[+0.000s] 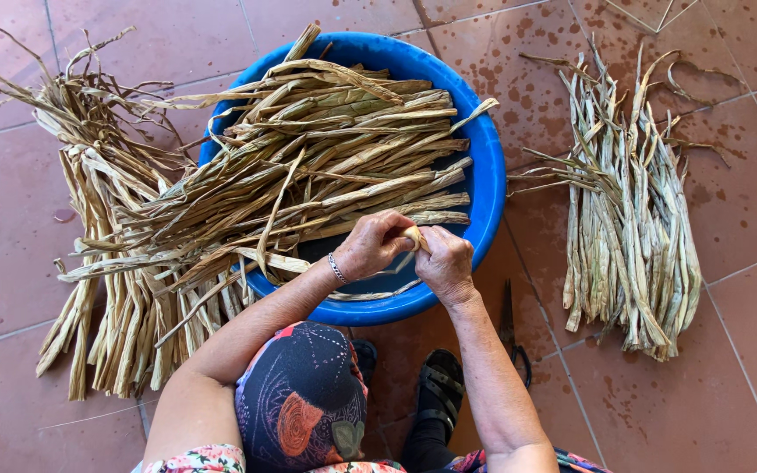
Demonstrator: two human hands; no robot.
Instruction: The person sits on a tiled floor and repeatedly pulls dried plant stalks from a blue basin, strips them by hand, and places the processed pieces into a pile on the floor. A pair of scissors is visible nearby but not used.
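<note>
Two hands: we note left hand and right hand both pinching one dried leaf strip.
Position: over blue basin near rim, so loose ends fall inside.

From my remote seat, I saw the blue basin filling the centre, its mouth choked with dried strips spilling over the rim toward nine o'clock. A second bundle blocked the floor at eight to ten o'clock, and a third bundle lay at three o'clock. Between basin and that bundle ran a narrow lane of bare tile (scissors lay at its near end). Open tile showed at four o'clock and along twelve o'clock. Both hands crowded the basin's near rim.
</note>
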